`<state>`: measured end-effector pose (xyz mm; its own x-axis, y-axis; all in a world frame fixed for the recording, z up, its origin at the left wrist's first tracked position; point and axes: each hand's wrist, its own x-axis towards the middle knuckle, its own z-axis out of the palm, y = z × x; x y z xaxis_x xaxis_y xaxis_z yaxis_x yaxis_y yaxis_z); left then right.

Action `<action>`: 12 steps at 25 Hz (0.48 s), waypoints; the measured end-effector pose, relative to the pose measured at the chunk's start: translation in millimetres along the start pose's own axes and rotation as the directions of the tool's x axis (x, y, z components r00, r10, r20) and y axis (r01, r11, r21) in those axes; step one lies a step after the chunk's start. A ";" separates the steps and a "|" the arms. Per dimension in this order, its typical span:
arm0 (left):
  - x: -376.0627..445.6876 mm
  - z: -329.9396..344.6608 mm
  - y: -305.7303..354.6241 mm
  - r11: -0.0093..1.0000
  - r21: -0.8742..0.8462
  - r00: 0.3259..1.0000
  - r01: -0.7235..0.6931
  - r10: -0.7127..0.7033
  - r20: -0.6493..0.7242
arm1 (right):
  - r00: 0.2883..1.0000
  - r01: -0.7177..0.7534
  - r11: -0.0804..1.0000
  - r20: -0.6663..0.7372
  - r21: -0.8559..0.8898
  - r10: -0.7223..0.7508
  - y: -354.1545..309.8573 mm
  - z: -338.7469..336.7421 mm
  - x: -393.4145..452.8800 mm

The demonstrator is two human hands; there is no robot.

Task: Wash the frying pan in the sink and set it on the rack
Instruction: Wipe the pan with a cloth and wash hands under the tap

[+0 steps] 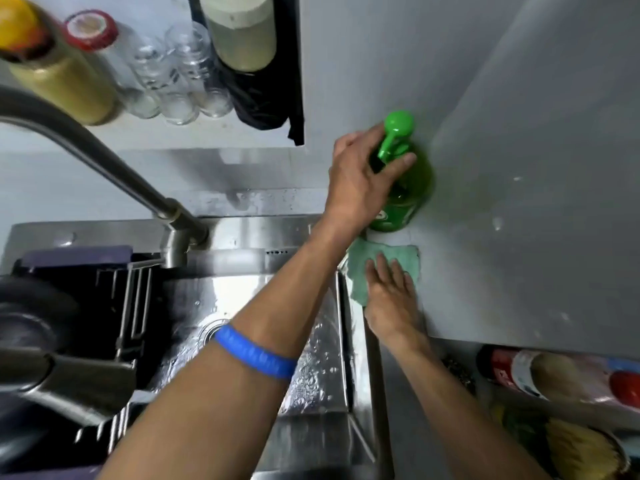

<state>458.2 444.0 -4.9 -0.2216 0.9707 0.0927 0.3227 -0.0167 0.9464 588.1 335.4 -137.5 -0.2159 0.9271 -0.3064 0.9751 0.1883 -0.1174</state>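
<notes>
Frying pan [31,327]: dark, blurred, apparently low at left, well apart from both hands. Right hand [391,296] lies flat, fingers straight, on green cloth [398,261]. Beyond, left hand [360,174] grips soap bottle [405,188] pump. Recommend 1 steady press, nozzle over cloth.
</notes>
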 end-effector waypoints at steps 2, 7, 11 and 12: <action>-39.9 -40.3 -0.2 0.997 -0.077 0.994 -0.011 0.002 -0.112 | 1.000 0.027 0.998 0.008 0.051 -0.027 6.3 5.2 0.7; -149.1 -106.2 -24.7 0.993 -0.093 0.981 0.073 -0.089 -0.172 | 0.997 0.057 0.996 -0.055 0.072 -0.053 17.3 5.0 8.5; -192.3 -99.4 -93.1 0.965 0.039 0.945 0.259 -0.245 -0.215 | 0.993 0.039 0.997 -0.112 -0.072 -0.047 1.2 -0.2 20.7; -193.9 -92.8 -109.8 0.955 0.058 0.939 0.292 -0.274 -0.209 | 0.995 0.034 0.997 -0.091 -0.066 -0.040 -4.4 0.5 30.7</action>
<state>380.4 235.4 -98.1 -0.4890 0.8656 -0.1076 0.2971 0.2812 0.9125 577.2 362.8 -146.8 -0.2491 0.9445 -0.2140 0.9684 0.2406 -0.0655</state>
